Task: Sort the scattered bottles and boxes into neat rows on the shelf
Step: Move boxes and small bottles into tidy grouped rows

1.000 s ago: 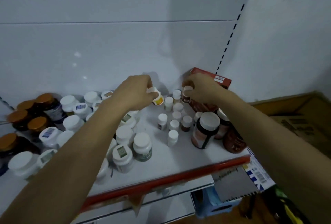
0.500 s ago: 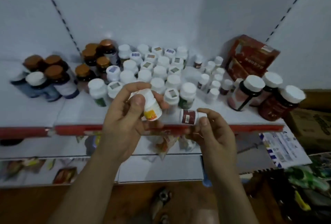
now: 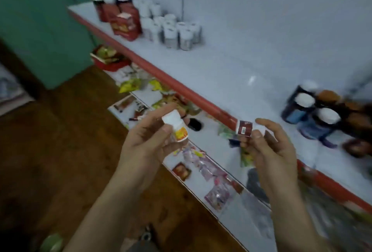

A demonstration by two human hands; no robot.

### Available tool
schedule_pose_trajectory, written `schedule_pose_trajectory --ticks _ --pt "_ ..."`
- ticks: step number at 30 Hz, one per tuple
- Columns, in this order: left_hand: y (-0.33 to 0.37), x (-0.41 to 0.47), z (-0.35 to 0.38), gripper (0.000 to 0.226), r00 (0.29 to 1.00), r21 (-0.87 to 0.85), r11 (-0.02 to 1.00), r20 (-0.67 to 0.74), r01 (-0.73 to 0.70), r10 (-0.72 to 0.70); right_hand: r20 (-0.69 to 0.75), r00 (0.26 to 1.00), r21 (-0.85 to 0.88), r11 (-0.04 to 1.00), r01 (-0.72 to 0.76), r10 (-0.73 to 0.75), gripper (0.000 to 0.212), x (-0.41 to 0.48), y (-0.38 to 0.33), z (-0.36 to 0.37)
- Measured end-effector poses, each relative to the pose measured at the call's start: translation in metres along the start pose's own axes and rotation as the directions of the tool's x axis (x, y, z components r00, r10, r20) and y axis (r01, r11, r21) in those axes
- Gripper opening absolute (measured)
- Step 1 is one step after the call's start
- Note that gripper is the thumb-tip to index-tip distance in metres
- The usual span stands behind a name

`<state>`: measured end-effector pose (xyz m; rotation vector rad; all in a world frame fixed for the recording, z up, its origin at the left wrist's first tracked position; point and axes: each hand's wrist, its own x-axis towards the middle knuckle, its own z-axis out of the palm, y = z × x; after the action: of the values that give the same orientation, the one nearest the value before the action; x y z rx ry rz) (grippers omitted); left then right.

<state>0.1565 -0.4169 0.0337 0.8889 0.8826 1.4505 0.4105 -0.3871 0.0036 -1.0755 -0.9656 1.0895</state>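
Carrying stock mid-sort, our left hand [image 3: 147,141] grips the orange-labelled bottle [image 3: 177,128], our right hand [image 3: 270,149] pinches the brown-labelled bottle [image 3: 244,128]; next, we judge, each needs a matching row on the shelf [image 3: 221,66], perhaps at eleven o'clock.

glossy white shelf [image 3: 231,66], smooth plastic bottle [image 3: 177,126], paper-labelled small bottle [image 3: 244,128], seemingly wooden floor [image 3: 60,141]

Two bottles [image 3: 177,126] in hands [image 3: 145,145]

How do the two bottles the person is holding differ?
The orange-labelled bottle in the left hand looks bigger and is held nearly upright. The red-labelled bottle in the right hand looks slimmer and lies sideways, showing a barcode. Both have white caps.
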Motion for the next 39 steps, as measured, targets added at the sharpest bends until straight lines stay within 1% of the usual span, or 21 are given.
schedule_pose_trajectory --ticks 2,5,7,10,12,14,16,17,20,21,22,23,24,26,27,29,35,39 --pt "0.035 0.018 -0.067 0.036 0.990 0.081 0.996 -0.132 -0.045 0.056 0.166 0.986 0.015 1.000 -0.027 0.024 0.025 0.028 0.025 0.090" --pt "0.087 0.042 -0.155 0.031 0.952 0.141 0.985 -0.272 -0.102 0.138 0.371 0.927 -0.007 0.998 -0.057 0.056 0.035 0.057 0.050 0.223" --pt "0.116 0.054 -0.207 0.029 0.914 0.155 0.980 -0.367 -0.123 0.173 0.468 0.881 -0.025 0.997 -0.067 0.071 0.034 0.070 0.063 0.295" --pt "0.147 0.072 -0.278 0.027 0.838 0.173 0.973 -0.500 -0.152 0.220 0.583 0.807 -0.061 0.996 -0.069 0.092 0.033 0.094 0.085 0.384" --pt "0.159 0.090 -0.322 0.028 0.789 0.169 0.971 -0.568 -0.167 0.234 0.643 0.758 -0.071 0.994 -0.084 0.110 0.035 0.114 0.102 0.435" --pt "0.168 0.114 -0.361 0.031 0.743 0.152 0.973 -0.628 -0.174 0.232 0.677 0.725 -0.089 0.992 -0.089 0.126 0.036 0.135 0.119 0.484" --pt "0.176 0.146 -0.399 0.033 0.718 0.140 0.973 -0.656 -0.186 0.232 0.689 0.711 -0.104 0.990 -0.099 0.143 0.025 0.164 0.138 0.533" --pt "0.181 0.167 -0.418 0.032 0.712 0.140 0.972 -0.662 -0.190 0.234 0.693 0.704 -0.114 0.988 -0.104 0.154 0.023 0.180 0.146 0.558" --pt "0.204 0.236 -0.466 0.032 0.684 0.147 0.973 -0.692 -0.180 0.231 0.703 0.687 -0.153 0.982 -0.110 0.187 0.050 0.235 0.165 0.633" --pt "0.217 0.268 -0.486 0.032 0.672 0.162 0.970 -0.699 -0.182 0.243 0.713 0.671 -0.160 0.979 -0.125 0.202 0.054 0.263 0.169 0.668" --pt "0.226 0.285 -0.495 0.031 0.670 0.178 0.968 -0.698 -0.177 0.251 0.720 0.665 -0.159 0.980 -0.123 0.200 0.055 0.278 0.172 0.687" --pt "0.236 0.299 -0.500 0.030 0.669 0.193 0.965 -0.696 -0.176 0.260 0.714 0.674 -0.157 0.981 -0.111 0.190 0.054 0.289 0.174 0.702" --pt "0.247 0.320 -0.511 0.030 0.668 0.207 0.959 -0.689 -0.193 0.283 0.716 0.674 -0.153 0.983 -0.103 0.182 0.049 0.308 0.176 0.725" --pt "0.267 0.365 -0.537 0.033 0.661 0.206 0.953 -0.687 -0.222 0.302 0.743 0.653 -0.145 0.988 -0.060 0.149 0.032 0.348 0.181 0.767" --pt "0.273 0.386 -0.546 0.033 0.659 0.192 0.956 -0.693 -0.223 0.293 0.757 0.639 -0.144 0.989 -0.035 0.133 0.028 0.364 0.184 0.783" --pt "0.280 0.431 -0.563 0.034 0.677 0.161 0.959 -0.681 -0.232 0.278 0.756 0.643 -0.123 0.991 -0.045 0.123 0.031 0.393 0.187 0.805" --pt "0.284 0.581 -0.610 0.033 0.790 0.081 0.985 -0.589 -0.153 0.172 0.590 0.791 -0.107 0.986 -0.126 0.165 0.027 0.459 0.209 0.826" --pt "0.282 0.694 -0.629 0.026 0.906 0.053 0.992 -0.404 -0.117 0.128 0.429 0.878 -0.113 0.977 -0.180 0.211 0.024 0.494 0.223 0.838"
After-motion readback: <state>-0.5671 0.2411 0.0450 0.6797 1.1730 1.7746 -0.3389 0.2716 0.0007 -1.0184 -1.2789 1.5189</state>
